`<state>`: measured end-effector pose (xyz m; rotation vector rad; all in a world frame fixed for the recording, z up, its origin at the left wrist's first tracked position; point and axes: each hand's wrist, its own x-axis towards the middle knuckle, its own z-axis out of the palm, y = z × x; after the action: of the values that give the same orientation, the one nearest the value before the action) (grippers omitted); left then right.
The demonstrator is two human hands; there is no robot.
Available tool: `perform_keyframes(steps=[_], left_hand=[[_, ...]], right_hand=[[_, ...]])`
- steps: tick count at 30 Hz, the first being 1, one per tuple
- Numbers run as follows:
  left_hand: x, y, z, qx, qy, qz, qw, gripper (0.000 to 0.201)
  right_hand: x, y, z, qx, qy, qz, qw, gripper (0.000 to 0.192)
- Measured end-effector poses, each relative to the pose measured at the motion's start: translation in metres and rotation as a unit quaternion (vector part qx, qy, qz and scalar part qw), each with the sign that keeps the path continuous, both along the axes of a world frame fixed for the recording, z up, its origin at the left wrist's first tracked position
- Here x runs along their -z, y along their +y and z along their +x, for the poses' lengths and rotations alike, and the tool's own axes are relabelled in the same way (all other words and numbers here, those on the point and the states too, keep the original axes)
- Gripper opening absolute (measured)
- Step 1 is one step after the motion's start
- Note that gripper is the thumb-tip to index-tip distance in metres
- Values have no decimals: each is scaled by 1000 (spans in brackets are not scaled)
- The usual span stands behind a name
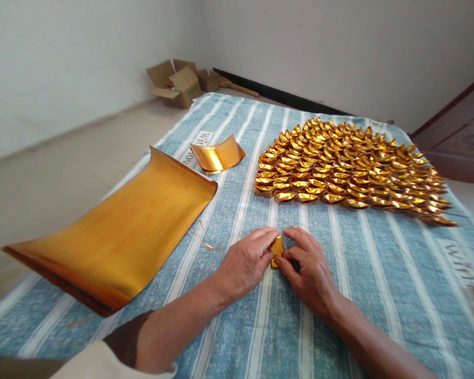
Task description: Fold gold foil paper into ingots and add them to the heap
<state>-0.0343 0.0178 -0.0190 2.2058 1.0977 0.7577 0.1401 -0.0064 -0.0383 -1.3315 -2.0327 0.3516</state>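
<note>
Between my two hands is a small folded piece of gold foil paper (277,246), low over the striped cloth. My left hand (249,259) pinches its left side with thumb and fingers. From the right, my right hand (308,261) has its thumb and fingers closed on the other side. Part of the piece is hidden behind the fingertips. Beyond my hands, to the right, lie rows of many folded gold paper ingots (339,168). A large stack of gold foil sheets (122,226), curled at its ends, lies to the left.
A smaller curved stack of gold sheets (218,155) rests behind the large one. Thin gold scraps (208,246) lie on the blue and white striped cloth (237,310). Open cardboard boxes (177,84) stand on the floor by the wall; a brown door (458,131) is at right.
</note>
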Motion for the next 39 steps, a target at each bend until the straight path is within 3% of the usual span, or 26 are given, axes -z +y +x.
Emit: perform_keyframes(steps=[5, 11, 16, 31, 39], left_hand=[[0, 0, 1, -4, 3, -8, 1000, 37], [-2, 0, 2, -4, 5, -17, 1000, 34], [-2, -1, 2, -6, 2, -23, 1000, 35], [-5, 1, 3, -18, -24, -37, 999, 45], [-4, 4, -7, -38, -61, -15, 997, 31]], right_hand=[[0, -2, -1, 5, -15, 10, 1000, 15], [-1, -4, -2, -19, -50, 97, 994, 11], [-4, -3, -3, -23, -75, 123, 989, 15], [0, -1, -3, -3, -83, 50, 995, 15], [6, -1, 0, -12, -59, 53, 997, 15]])
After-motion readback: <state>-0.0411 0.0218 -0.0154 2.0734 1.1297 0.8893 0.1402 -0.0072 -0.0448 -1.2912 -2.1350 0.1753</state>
